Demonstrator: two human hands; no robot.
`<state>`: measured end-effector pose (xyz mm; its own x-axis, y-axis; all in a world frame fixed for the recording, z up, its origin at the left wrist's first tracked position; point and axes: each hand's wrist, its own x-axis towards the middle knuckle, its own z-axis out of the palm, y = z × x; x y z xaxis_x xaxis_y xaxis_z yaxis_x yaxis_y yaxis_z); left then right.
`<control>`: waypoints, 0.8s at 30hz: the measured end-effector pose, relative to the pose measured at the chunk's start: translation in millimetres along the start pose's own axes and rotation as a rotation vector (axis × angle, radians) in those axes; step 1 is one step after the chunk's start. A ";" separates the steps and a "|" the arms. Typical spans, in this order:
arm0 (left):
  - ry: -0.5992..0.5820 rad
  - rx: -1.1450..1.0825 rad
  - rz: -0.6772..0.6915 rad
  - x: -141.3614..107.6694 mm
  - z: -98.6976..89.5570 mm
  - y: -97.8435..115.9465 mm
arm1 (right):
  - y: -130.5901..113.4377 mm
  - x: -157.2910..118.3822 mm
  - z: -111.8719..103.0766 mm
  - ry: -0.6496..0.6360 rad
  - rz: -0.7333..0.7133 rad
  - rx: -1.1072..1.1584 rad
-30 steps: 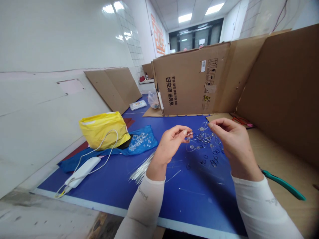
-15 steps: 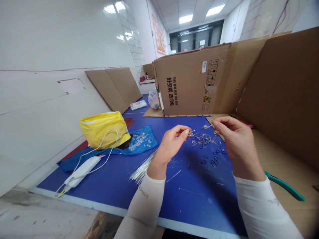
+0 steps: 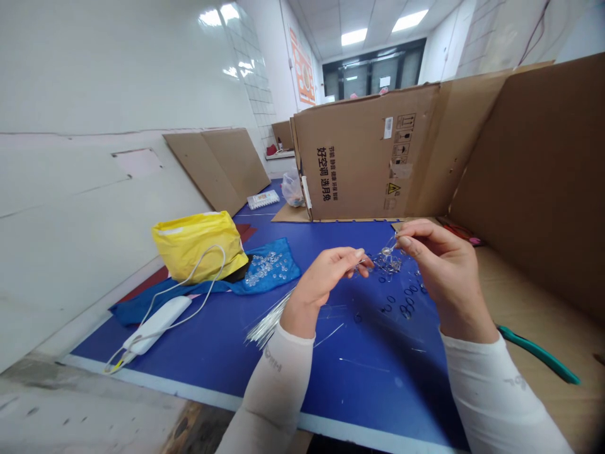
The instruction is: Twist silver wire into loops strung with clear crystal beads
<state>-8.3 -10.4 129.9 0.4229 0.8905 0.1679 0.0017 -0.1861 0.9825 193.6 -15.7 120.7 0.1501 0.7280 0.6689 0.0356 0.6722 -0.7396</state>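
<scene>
My right hand point(image 3: 442, 271) is closed, thumb and forefinger pinching a thin wire with a clear bead point(image 3: 386, 251) on it. To its left, my left hand point(image 3: 324, 277) pinches a thin wire point(image 3: 360, 261), whose far end is hidden by the fingers. Between and beyond the hands lies a tangled pile of beaded wire pieces point(image 3: 391, 266). Several dark rings point(image 3: 407, 309) are scattered on the blue tabletop point(image 3: 359, 391) below the right hand. Beside my left forearm rests a bundle of straight silvery wires point(image 3: 268, 320).
Loose clear beads point(image 3: 267, 268) lie on a blue cloth point(image 3: 288, 252) by a yellow bag point(image 3: 198, 246). A white power strip point(image 3: 158, 325) with a cord sits front left. Green-handled pliers point(image 3: 539, 354) lie right, on cardboard. A large cardboard box point(image 3: 363, 157) stands behind.
My right hand has shifted slightly left, carrying the bead over the pile. My left hand has dropped a little, its fingers now curled further round the wire.
</scene>
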 end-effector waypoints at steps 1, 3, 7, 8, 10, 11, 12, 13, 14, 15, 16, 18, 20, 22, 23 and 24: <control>0.023 -0.015 0.025 -0.3 -0.9 0.1 | -0.7 0.3 -0.8 -0.003 -0.002 -0.007; 0.081 -0.041 0.073 -1.0 -2.2 0.0 | -0.9 1.3 -3.0 0.004 0.014 -0.022; 0.171 -0.017 0.136 -1.4 -2.6 -1.4 | 3.2 4.2 -8.5 0.008 0.086 -0.041; 0.193 0.003 0.148 -1.3 -2.4 -2.1 | 4.6 5.1 -9.5 0.004 0.110 -0.041; 0.241 0.062 0.179 -0.7 -1.8 -3.5 | 6.7 6.5 -10.7 -0.006 0.167 -0.032; 0.264 0.089 0.201 -0.5 -1.5 -4.1 | 7.4 7.1 -10.8 -0.014 0.193 -0.024; 0.277 0.107 0.222 -0.3 -1.1 -4.6 | 7.6 7.5 -10.7 -0.023 0.214 -0.016; 0.281 0.110 0.238 -0.2 -0.6 -4.9 | 7.4 7.8 -10.5 -0.033 0.230 -0.012; 0.276 0.098 0.246 -0.2 0.1 -4.9 | 6.8 8.0 -10.2 -0.044 0.238 -0.011; 0.264 0.078 0.244 -0.3 0.8 -4.7 | 5.7 8.0 -10.1 -0.052 0.238 -0.015; 0.249 0.059 0.234 -0.5 1.6 -4.3 | 4.2 7.9 -10.2 -0.057 0.227 -0.025; 0.225 0.044 0.209 -1.0 3.1 -3.0 | 0.2 7.5 -11.1 -0.073 0.178 -0.085; 0.215 0.063 0.193 -1.4 4.0 -1.8 | -4.4 6.8 -12.5 -0.135 0.114 -0.199; 0.204 0.084 0.181 -1.5 4.2 -1.1 | -8.1 5.8 -13.0 -0.239 0.069 -0.316; 0.193 0.088 0.174 -1.5 4.1 -0.9 | -9.3 5.1 -12.6 -0.290 0.056 -0.355; 0.179 0.085 0.169 -1.5 3.9 -0.8 | -9.8 4.4 -11.7 -0.329 0.050 -0.376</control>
<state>-5.4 -13.2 128.6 0.2563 0.9019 0.3477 0.0241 -0.3656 0.9305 205.5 -20.7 130.0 -0.1570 0.8026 0.5755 0.3992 0.5846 -0.7064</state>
